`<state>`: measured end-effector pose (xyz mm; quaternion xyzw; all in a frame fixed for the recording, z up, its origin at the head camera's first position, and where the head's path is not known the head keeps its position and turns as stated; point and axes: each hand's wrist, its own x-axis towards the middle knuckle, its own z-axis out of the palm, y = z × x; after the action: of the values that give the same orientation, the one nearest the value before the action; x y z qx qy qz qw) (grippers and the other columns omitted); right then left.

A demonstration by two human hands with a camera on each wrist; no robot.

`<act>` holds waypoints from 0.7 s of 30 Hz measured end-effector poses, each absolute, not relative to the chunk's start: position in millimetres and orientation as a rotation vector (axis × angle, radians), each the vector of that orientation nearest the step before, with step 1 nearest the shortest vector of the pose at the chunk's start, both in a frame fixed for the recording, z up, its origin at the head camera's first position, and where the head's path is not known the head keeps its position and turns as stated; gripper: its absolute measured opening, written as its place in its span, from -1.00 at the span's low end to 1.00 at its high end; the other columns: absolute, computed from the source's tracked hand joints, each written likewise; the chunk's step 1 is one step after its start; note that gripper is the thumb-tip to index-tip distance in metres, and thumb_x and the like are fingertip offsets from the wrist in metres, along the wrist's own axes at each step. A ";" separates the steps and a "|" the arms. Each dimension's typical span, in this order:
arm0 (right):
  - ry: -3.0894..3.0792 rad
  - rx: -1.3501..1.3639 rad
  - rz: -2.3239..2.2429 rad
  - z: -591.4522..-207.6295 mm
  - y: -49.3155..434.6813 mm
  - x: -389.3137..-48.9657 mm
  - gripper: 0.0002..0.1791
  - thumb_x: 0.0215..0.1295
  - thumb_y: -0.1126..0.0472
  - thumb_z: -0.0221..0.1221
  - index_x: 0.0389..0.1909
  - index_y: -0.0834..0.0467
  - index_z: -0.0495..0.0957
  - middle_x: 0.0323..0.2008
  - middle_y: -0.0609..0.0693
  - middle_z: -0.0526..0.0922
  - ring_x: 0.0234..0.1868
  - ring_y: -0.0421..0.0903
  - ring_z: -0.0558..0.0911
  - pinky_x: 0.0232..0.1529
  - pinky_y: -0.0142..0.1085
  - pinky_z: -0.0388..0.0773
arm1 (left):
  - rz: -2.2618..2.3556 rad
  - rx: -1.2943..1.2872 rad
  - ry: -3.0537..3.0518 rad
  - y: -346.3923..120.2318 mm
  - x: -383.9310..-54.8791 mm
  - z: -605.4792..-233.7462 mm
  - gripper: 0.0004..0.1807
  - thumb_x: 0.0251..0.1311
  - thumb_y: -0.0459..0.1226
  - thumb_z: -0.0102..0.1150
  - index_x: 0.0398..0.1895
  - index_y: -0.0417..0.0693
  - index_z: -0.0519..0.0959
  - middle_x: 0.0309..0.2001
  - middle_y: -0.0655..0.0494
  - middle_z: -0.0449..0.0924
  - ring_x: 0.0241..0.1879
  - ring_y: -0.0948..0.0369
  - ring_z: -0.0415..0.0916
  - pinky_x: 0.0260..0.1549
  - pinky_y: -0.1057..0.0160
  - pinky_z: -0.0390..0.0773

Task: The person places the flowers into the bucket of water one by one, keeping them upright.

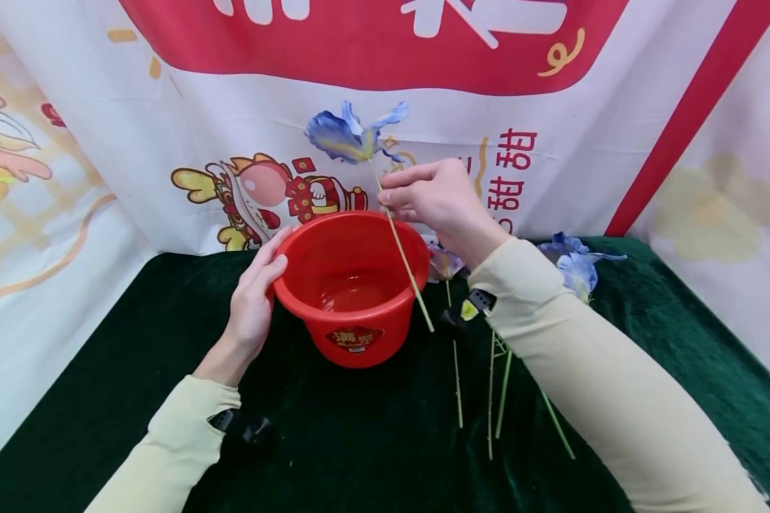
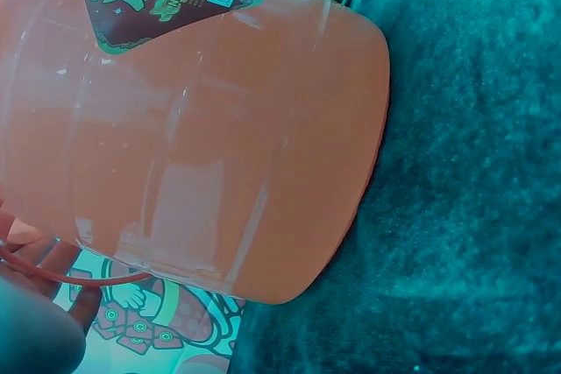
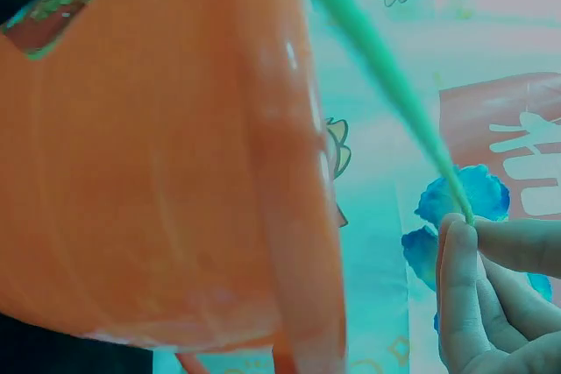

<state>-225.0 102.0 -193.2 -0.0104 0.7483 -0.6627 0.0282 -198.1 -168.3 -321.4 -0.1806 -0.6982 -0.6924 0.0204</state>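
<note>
One blue flower [image 1: 343, 137], pinched by the right hand [image 1: 435, 198], slants near the bucket [image 1: 393, 331] the left hand [image 1: 252, 303] holds.

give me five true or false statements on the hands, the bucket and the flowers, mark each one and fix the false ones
1. The left hand holds the red bucket at its rim. True.
2. The right hand pinches the stem of a blue flower. True.
3. The blue flower is held upside down. False: its bloom is at the top and the stem slants downward.
4. In the head view, more flowers lie on the green cloth to the right of the red bucket. True.
5. The red bucket is packed with flowers. False: none shows inside it.
</note>
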 end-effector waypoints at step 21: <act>2.471 -0.085 -1.933 -151.4 50.8 -239.5 -0.74 0.39 0.28 0.37 0.05 0.08 0.82 -0.02 0.03 0.79 -0.12 -0.05 0.78 -0.01 -0.31 0.77 | -2.152 -0.565 -2.159 -167.3 -196.8 -322.0 -0.39 0.70 -0.05 -0.32 0.73 0.16 0.08 0.69 0.15 0.11 0.60 0.12 0.08 0.35 0.43 0.47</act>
<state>-239.5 50.8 -151.4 -0.0270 0.7874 -0.6158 0.0017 -196.8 -167.3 -322.0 -0.1821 -0.6962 -0.6941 0.0207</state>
